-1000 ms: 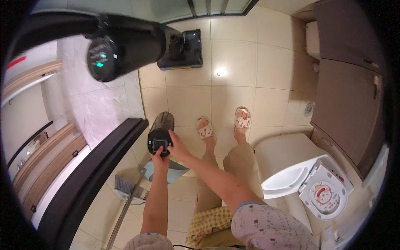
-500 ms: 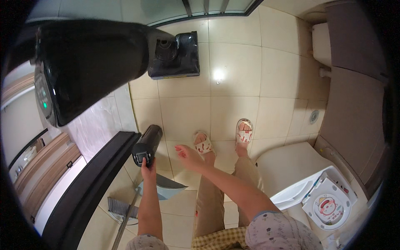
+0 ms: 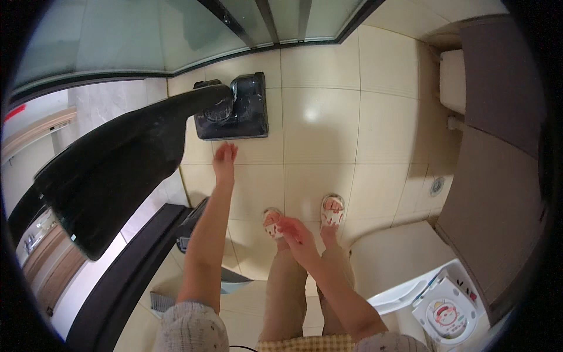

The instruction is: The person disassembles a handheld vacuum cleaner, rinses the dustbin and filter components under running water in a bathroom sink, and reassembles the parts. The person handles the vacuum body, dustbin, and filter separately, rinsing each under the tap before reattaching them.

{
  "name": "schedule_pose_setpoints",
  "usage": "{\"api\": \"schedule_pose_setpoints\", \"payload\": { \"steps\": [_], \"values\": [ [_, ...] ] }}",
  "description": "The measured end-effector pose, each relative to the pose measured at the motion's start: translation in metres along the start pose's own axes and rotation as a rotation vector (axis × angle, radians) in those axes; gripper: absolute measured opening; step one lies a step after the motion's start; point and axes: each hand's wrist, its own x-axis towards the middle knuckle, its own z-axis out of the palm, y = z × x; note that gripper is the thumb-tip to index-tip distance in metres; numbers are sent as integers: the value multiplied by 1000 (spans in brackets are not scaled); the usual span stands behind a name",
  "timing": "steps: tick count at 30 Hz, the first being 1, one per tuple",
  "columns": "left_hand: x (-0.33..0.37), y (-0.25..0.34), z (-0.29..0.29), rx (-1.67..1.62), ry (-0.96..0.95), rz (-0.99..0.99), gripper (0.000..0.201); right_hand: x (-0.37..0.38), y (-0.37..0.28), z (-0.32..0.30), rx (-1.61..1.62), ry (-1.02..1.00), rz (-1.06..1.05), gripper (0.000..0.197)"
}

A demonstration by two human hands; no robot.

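Note:
A black upright floor washer [image 3: 123, 158] leans in from the left, its roller head [image 3: 252, 111] resting on the tiles. My left hand [image 3: 225, 159] reaches forward, just short of the roller head's near edge. Nothing is in it, and its fingers are loosely bent and apart. Partly hidden behind my left forearm, a dark cylindrical tank [image 3: 189, 226] stands beside the black door track. My right hand [image 3: 298, 237] hovers empty over my left slipper, with fingers loosely curled and apart from the thumb.
A frosted glass door [image 3: 129, 44] with a black frame closes off the far side. At left runs a black threshold [image 3: 132, 278]. A dustpan [image 3: 234, 281] and a broom [image 3: 161, 302] lie behind my left arm. At right are a white toilet [image 3: 399, 258] and a floor drain [image 3: 437, 186].
My left hand has let go of the tank and moved forward to the roller head. The washer's body has tilted lower and nearer. My right hand has shifted slightly right and nearer.

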Motion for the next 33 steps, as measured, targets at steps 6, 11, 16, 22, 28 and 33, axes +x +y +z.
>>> {"api": "schedule_pose_setpoints", "payload": {
  "steps": [6, 11, 16, 22, 28, 33],
  "values": [
    [118, -16, 54, -85, 378, -145, 28, -6, 1, -71, -286, 134, 45, 26],
    [131, 0, 61, -77, 432, -331, 26, 0, 13, -87, -131, 216, 114, 25],
    [131, -11, 48, -149, 372, -252, 30, 6, 9, -82, -180, 191, 154, 24],
    [113, 3, 57, -155, 457, -307, 32, 1, 22, -87, -346, 225, 39, 25],
    [71, 32, 70, -65, 479, -359, 22, -25, 21, -85, -177, 199, 32, 23],
    [2, 21, 39, -166, 380, -579, 23, -69, -49, -65, -132, 171, 66, 25]
  ]
}}
